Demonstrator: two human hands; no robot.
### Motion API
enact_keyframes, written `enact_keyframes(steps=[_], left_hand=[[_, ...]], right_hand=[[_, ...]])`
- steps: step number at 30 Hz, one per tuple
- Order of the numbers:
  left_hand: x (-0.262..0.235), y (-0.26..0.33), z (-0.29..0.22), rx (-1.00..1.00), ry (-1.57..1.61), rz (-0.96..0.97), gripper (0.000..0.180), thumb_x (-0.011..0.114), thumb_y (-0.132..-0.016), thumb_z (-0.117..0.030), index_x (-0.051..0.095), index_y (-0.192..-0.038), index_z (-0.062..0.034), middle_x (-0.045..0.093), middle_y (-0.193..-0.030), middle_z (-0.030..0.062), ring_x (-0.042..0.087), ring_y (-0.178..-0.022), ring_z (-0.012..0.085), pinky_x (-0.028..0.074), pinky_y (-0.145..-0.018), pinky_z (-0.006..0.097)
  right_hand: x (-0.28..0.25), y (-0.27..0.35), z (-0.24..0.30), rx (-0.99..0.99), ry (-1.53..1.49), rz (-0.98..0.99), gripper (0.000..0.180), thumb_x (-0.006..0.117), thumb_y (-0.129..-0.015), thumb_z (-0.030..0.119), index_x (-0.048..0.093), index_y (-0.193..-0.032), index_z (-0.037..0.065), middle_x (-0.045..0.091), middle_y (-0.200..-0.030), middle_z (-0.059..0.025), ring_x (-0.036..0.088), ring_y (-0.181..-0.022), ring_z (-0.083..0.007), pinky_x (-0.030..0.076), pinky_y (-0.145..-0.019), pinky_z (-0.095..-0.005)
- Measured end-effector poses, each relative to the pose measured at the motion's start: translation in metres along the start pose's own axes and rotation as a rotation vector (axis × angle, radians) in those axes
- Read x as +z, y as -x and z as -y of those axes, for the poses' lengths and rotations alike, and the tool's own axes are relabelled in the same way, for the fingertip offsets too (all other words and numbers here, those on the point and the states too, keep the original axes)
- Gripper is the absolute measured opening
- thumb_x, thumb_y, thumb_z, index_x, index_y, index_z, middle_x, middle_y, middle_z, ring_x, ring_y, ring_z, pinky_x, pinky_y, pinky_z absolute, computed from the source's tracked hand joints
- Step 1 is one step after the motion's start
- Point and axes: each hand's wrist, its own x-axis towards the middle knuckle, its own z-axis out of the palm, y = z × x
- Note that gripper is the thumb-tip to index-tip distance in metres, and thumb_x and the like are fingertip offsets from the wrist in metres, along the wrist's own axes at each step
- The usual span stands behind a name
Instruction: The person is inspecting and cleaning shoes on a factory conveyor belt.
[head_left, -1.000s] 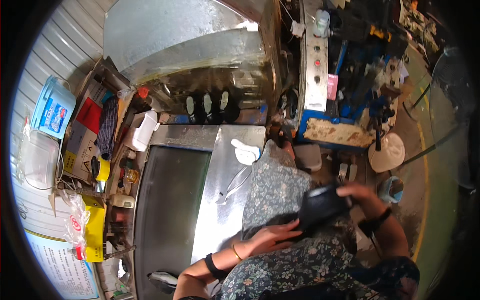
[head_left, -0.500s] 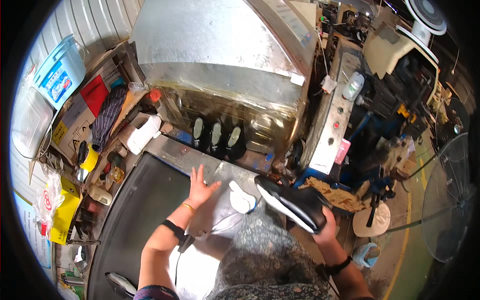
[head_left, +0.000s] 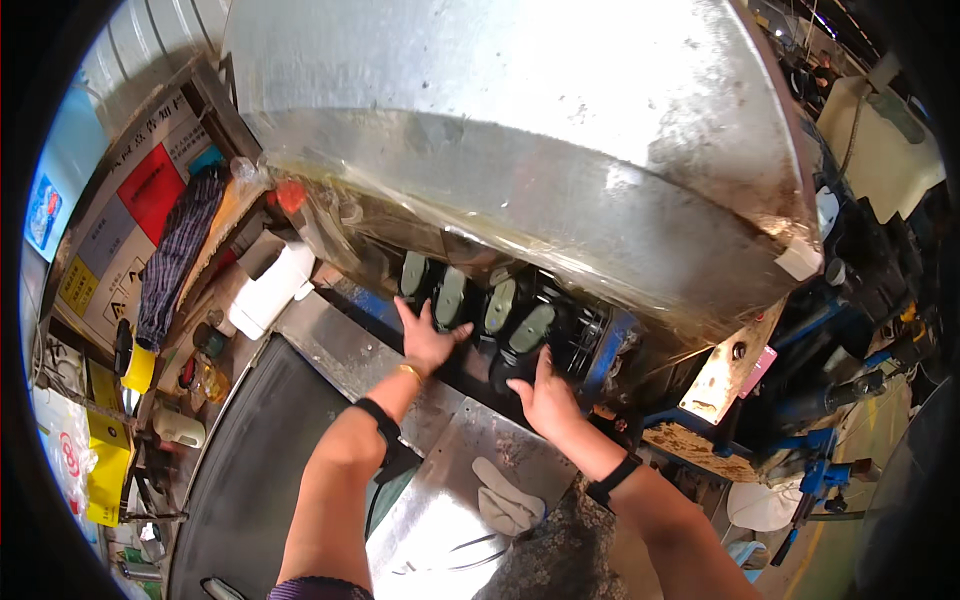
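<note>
Several grey-green shoe soles stand in a row inside the opening of a large sheet-metal machine hood. My left hand reaches into that opening, fingers spread and flat just below the left soles, holding nothing that I can see. My right hand rests at the lower edge of the rightmost sole, next to a dark shoe part; whether it grips it is hidden. Both wrists wear dark bands.
A steel table top with a crumpled glove lies below. A dark conveyor belt runs at the left. Cluttered shelves with bottles, a white container and a striped cloth stand left. Blue machine parts at right.
My view has tilted up and closer to the hood. Both hands moved forward into its opening; the dark shoe my right hand carried is now down by the row of soles.
</note>
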Motion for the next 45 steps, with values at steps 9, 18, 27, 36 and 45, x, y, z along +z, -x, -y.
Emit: enact_keyframes(steps=[9,18,27,36,45], left_hand=[[-0.083,0.115,0.036,0.291,0.077,0.226,0.055,0.07,-0.087,-0.032,0.053,-0.131,-0.0036,0.052,-0.138,0.0187,0.049,-0.129,0.0288,0.038,-0.107,0.037],[-0.169,0.478,0.105,0.067,-0.061,-0.126,0.029,0.064,-0.084,-0.011,0.063,-0.112,-0.005,0.057,-0.128,0.0185,0.057,-0.117,0.0353,0.049,-0.096,0.041],[-0.298,0.612,0.316,-0.798,-0.659,-0.919,0.092,0.078,-0.071,-0.03,0.03,-0.141,0.0071,0.029,-0.148,0.0309,0.026,-0.138,0.0444,0.023,-0.115,0.047],[-0.339,0.679,0.441,-0.655,0.001,-0.92,0.026,0.072,-0.075,-0.017,0.065,-0.07,0.0074,0.065,-0.072,0.0098,0.06,-0.068,0.0159,0.046,-0.059,0.034],[-0.25,0.595,0.1,-0.465,1.049,-0.157,0.051,0.063,-0.087,-0.017,0.047,-0.13,0.0071,0.06,-0.12,0.0163,0.062,-0.103,0.0273,0.053,-0.087,0.038]], right_hand=[[-0.05,0.088,0.004,-0.096,-0.549,0.186,0.047,0.069,-0.087,0.02,0.054,-0.128,0.003,0.062,-0.115,-0.0261,0.061,-0.107,-0.0388,0.049,-0.09,-0.0394],[-0.155,0.318,0.096,-0.606,-0.032,0.182,0.03,0.059,-0.093,0.024,0.061,-0.115,0.004,0.054,-0.131,-0.0197,0.061,-0.093,-0.0396,0.049,-0.076,-0.0533],[-0.1,0.368,0.103,-0.488,0.16,0.234,0.036,0.063,-0.08,0.023,0.066,-0.111,0.004,0.038,-0.144,-0.024,0.011,-0.136,-0.0587,0.015,-0.107,-0.0679],[-0.114,0.386,0.126,-0.487,-0.058,0.171,0.035,0.068,-0.082,0.028,0.067,-0.114,0.014,0.046,-0.142,-0.0137,0.024,-0.135,-0.0505,0.021,-0.108,-0.0614],[-0.151,0.353,0.146,-0.422,-0.409,0.158,0.045,0.065,-0.09,0.033,0.058,-0.125,0.005,0.058,-0.127,-0.0179,0.051,-0.123,-0.0342,0.044,-0.1,-0.0421]])
